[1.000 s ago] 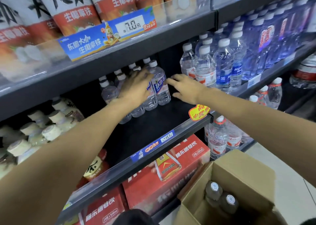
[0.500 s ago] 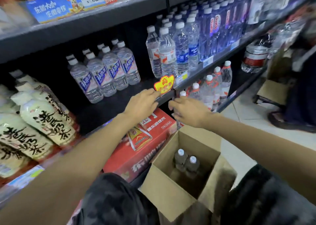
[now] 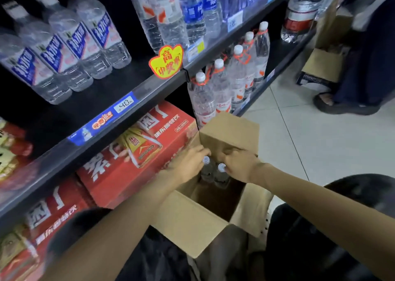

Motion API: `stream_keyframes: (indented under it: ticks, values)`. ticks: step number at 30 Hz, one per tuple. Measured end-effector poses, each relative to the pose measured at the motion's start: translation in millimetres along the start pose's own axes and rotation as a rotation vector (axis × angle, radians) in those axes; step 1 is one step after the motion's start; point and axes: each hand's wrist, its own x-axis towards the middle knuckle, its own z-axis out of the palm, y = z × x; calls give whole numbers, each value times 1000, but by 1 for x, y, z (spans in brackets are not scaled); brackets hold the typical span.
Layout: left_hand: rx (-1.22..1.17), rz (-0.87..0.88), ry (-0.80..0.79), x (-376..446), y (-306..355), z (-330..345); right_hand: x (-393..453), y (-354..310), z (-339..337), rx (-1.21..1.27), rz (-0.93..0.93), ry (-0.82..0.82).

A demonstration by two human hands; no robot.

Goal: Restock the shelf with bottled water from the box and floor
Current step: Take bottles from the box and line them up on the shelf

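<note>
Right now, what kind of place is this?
Most likely a small shop or supermarket aisle. A black shelf holds rows of bottled water, price tags run along its edge, and a cardboard box of stock sits on the floor.

Water bottles point(image 3: 70, 45) are stood on the black shelf point(image 3: 119, 92); a cardboard box point(image 3: 198, 223) is set on the tiled floor point(image 3: 320, 144).
</note>
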Motion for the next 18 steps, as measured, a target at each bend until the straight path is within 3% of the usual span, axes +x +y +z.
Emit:
stream_keyframes:
  ticks: [12,18]
  values:
    - [-42,-155,-255,45,-8,71,51,-2,64,-25,140,-315]
    - [12,-147,-284,62,-11,91,67,-9,75,-35,146,-394]
